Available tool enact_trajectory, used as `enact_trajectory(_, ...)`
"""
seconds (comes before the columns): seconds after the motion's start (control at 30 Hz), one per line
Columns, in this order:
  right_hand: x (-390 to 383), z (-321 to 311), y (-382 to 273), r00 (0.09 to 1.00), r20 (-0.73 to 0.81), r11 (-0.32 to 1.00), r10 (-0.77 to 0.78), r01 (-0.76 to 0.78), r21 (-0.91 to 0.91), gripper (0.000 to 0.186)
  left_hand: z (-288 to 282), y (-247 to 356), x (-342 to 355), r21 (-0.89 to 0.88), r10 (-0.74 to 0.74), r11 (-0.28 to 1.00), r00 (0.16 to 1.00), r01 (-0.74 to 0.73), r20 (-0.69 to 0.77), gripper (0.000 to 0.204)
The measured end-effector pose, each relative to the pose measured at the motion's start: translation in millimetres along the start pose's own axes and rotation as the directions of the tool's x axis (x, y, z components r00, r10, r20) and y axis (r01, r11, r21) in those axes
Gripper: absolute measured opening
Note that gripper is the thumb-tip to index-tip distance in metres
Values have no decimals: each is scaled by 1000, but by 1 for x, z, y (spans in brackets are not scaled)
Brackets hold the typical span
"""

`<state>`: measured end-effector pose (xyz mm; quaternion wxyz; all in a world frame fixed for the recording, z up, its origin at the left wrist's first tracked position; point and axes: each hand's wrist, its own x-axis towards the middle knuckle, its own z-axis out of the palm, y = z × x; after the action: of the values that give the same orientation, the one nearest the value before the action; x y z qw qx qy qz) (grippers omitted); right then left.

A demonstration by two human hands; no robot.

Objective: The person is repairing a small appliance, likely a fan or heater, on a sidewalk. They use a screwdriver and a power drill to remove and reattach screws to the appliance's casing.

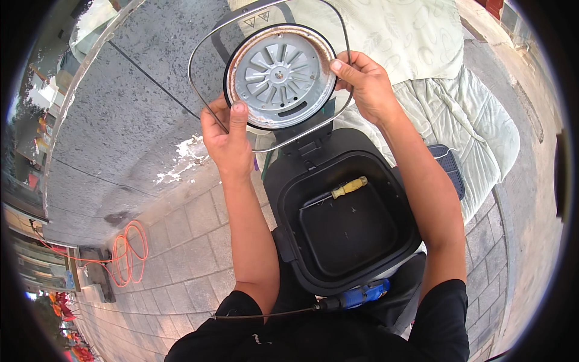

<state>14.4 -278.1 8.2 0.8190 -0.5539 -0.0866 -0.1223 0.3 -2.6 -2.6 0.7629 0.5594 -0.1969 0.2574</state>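
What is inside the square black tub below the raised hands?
A yellow-handled screwdriver lies in the tub, with a few tiny specks on its floor. Anything directly beneath the screwdriver is covered and cannot be seen.

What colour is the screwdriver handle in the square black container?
The screwdriver's handle is yellow, clearest in the head view.

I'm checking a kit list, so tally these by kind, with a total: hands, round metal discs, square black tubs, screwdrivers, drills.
Hands (left hand, right hand): 2
Disc, held by both: 1
Tub: 1
Screwdriver, yellow-handled, inside the tub: 1
Drill, blue and black: 1
Total: 6
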Motion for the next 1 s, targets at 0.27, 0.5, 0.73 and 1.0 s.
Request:
enact_trajectory(0.27,0,0,-2,1000,6,1000,1,-1,5,16,4,4,-1,23,13,1000,1000,-13,-14,34)
enact_trajectory(0.5,0,0,-5,1000,19,999,20,-19,-29,17,0,6,-1,-5,4,1000,999,-4,34,32)
enact_trajectory(0.73,0,-1,-7,999,46,999,22,-21,-28,18,-2,10,-1,13,-21,1000,999,20,45,29)
enact_trajectory(1.0,-2,-1,-5,999,32,1000,15,-14,-8,20,-4,8,0,-10,-27,1000,998,28,48,35)
